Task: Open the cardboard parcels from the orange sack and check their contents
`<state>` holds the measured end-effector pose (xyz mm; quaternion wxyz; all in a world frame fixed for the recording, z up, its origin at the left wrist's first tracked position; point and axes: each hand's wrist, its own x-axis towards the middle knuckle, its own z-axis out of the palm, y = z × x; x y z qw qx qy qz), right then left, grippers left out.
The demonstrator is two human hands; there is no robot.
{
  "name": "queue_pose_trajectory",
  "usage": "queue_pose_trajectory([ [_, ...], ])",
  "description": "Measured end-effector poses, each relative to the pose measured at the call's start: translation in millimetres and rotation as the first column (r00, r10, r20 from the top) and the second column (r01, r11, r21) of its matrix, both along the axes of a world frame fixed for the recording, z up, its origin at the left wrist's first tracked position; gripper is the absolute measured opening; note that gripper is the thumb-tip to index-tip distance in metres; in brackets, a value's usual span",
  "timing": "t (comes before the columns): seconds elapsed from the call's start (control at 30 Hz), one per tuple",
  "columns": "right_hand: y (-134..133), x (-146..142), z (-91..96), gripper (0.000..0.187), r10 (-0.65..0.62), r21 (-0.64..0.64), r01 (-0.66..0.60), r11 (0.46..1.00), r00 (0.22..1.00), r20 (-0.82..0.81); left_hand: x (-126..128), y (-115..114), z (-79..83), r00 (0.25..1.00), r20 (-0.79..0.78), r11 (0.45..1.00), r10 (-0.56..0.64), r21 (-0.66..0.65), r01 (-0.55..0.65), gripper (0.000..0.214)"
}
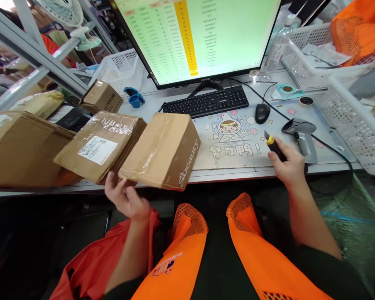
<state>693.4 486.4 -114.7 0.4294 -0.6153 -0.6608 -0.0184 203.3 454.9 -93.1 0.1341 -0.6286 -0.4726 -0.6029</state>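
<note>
The carton (162, 146) lies directly beyond the left hand (128, 198), its near edge at the desk edge. Printed lettering on its right face includes "beauty". The carton is brown cardboard, rectangular, with clear tape along the top seam. The left hand's fingers are curled and spread at the near-left corner; whether they grip it cannot be determined.

The right hand (290, 164) is closed around a utility knife (275, 149), black with a yellow collar, blade pointing up and away. The forearm extends forward, palm inward.

Left of the carton, beyond the left hand, is a flat cardboard parcel (95, 129) with glossy tape and a white label (97, 150), its print too small to read. Farther beyond stands a small box (103, 96) marked "PERFUME".

Left of the knife, a desk mat (203, 160) shows outlined Chinese characters and an exclamation mark. Just right of the right hand rests a grey scanner (305, 141).
</note>
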Motion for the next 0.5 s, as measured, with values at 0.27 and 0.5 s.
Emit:
queue_pose_trajectory([
  [0.27,-1,-34,5.9,0.054,0.178,-0.033,-0.18,0.983,0.983,-0.042,40,36,-13.0,0.978,0.165,0.992,0.129,-0.01,-0.13,0.028],
  [0.5,-25,-54,48.1,0.049,0.501,-0.039,-0.5,0.865,0.861,0.087,12,145,16.5,0.871,0.418,0.941,-0.259,-0.096,0.326,0.02],
])
